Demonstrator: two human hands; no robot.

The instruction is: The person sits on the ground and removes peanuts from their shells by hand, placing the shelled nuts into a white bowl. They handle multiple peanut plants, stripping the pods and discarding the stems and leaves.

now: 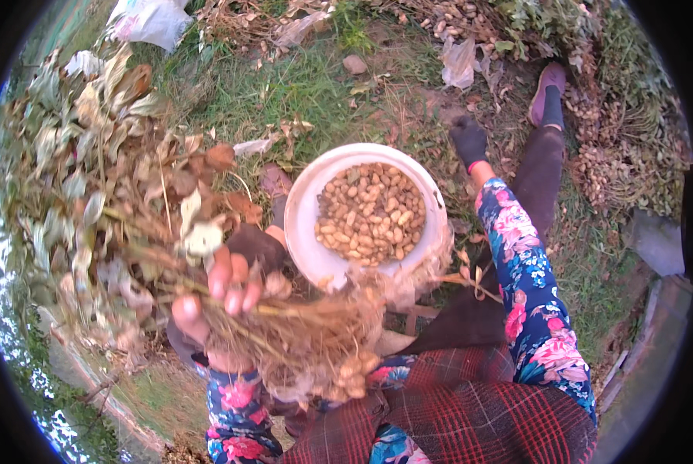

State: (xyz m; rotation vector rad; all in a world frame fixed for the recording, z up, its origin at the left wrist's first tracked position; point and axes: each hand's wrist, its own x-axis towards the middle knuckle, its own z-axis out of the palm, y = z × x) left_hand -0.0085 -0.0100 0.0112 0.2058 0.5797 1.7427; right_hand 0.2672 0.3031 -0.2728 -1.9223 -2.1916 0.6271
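Note:
My left hand (pixel 221 290), in a dark glove with bare fingertips, grips a bundle of peanut plant stems (pixel 265 313) at the lower left. Dry leaves (pixel 114 145) spread from the bundle towards the upper left, while roots with a few pods (pixel 355 374) hang on its right side. Just above the roots stands a white plastic bucket (pixel 303 232), partly filled with unshelled peanuts (pixel 372 214). My right hand (pixel 469 142), in a dark glove, is up and right of the bucket, over the ground. Its fingers look curled, with nothing visible in them.
Heaps of peanut plants with pods (pixel 607 156) lie along the right and top. A white sack (pixel 152 23) lies at the top left, and a scrap of plastic film (pixel 459 62) near the top right. A stone (pixel 355 64) rests on the grass. My legs extend either side of the bucket.

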